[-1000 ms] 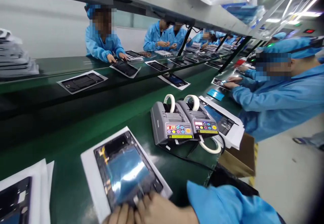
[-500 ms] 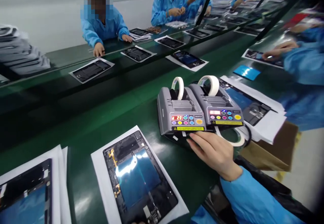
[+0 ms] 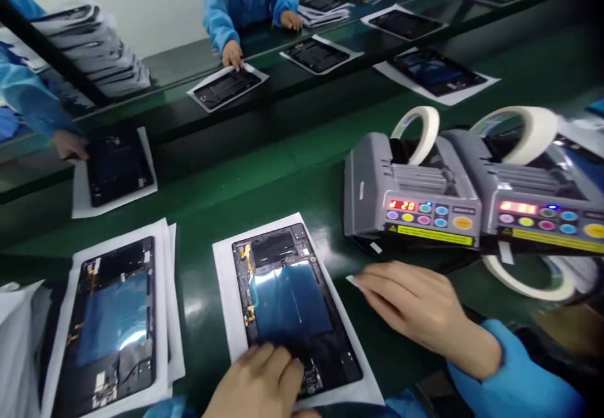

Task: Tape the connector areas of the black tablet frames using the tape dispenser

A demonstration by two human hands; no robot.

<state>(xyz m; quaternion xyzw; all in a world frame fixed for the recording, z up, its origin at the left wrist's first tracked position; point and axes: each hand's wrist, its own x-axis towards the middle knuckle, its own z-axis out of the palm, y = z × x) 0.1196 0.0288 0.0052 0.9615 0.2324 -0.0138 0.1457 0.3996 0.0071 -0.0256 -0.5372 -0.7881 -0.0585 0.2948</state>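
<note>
My right hand point(image 3: 415, 305) is pinched on a small white piece of tape point(image 3: 353, 281), just right of the opened tablet point(image 3: 292, 311) and in front of the dispensers. Curled fingers of my left hand point(image 3: 259, 380) rest over the lower left part of that tablet, and what they hold, if anything, is hidden. The tablet lies on white paper point(image 3: 224, 279) and has a shiny blue battery film. Two grey tape dispensers point(image 3: 410, 191) with white rolls and lit red displays stand at the right.
A second opened tablet point(image 3: 113, 317) on paper lies at the left. Across the green bench point(image 3: 264, 185), co-workers' hands point(image 3: 232, 55) touch tablets on paper. Stacked papers and tablets point(image 3: 94, 46) stand at the back left. A loose tape roll point(image 3: 528, 286) lies by the dispensers.
The view has turned left. My right hand has come away from the dispenser with a piece of tape, towards the tablet. My left hand has come into clear view over the tablet.
</note>
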